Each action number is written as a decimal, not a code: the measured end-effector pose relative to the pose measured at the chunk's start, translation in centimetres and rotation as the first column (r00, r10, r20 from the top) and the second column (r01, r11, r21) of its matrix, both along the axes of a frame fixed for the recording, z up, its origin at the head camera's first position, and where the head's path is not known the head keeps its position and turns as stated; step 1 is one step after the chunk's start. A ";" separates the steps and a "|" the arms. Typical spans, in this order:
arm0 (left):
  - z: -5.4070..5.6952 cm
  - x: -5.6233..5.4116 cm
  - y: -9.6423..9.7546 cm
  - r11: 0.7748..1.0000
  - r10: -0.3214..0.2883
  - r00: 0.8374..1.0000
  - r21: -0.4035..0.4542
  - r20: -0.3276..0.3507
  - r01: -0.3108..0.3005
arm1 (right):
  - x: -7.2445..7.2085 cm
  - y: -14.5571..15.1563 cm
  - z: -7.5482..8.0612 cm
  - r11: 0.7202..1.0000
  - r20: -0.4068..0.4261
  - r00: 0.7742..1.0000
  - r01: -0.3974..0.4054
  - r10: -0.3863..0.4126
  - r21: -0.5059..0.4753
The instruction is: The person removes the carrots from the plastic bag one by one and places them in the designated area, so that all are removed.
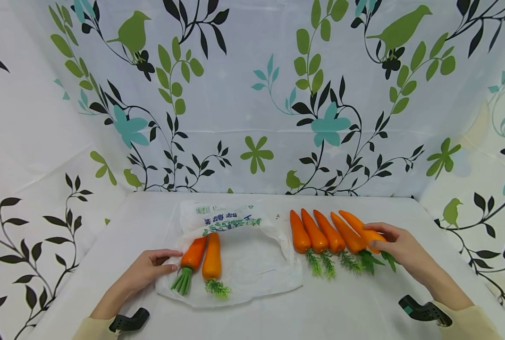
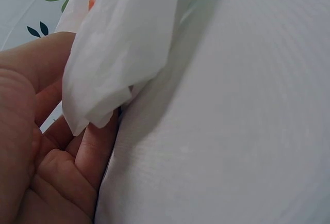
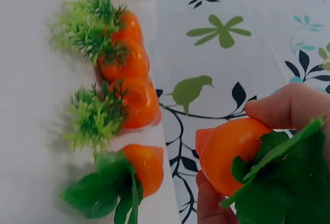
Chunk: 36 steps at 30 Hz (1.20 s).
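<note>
My left hand is at the left edge of a white plastic bag; in the left wrist view the edge of the bag lies between the thumb and fingers. Two toy carrots lie on the bag's open mouth, tips under its printed flap: a darker orange carrot with a green stem tuft, beside the fingertips, and a lighter orange carrot with feathery greens. With thumb and fingers, my right hand grips an orange carrot with broad green leaves, at the right end of a row.
Several more orange carrots lie side by side right of the bag, greens toward me. The white table ends at a patterned curtain behind. Black bands sit at both wrists.
</note>
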<state>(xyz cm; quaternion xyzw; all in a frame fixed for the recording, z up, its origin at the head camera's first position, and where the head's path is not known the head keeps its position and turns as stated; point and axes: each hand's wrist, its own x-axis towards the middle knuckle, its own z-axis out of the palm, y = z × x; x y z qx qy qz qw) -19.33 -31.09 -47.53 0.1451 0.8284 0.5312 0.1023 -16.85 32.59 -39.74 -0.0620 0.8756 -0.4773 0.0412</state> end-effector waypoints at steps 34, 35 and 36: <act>0.1 0.0 0.1 0.999 0.031 0.999 -0.020 0.027 -0.030 | -2.2 2.6 -5.4 0.990 -0.032 0.999 0.034 -0.030 0.136; 0.1 0.0 0.1 0.999 0.032 0.999 -0.019 0.030 -0.031 | -2.2 2.5 -5.4 0.990 -0.032 0.999 0.032 -0.027 0.139; 0.1 0.0 0.1 0.999 0.033 0.999 -0.019 0.033 -0.033 | -2.1 2.4 -5.4 0.990 -0.034 0.999 0.026 -0.022 0.141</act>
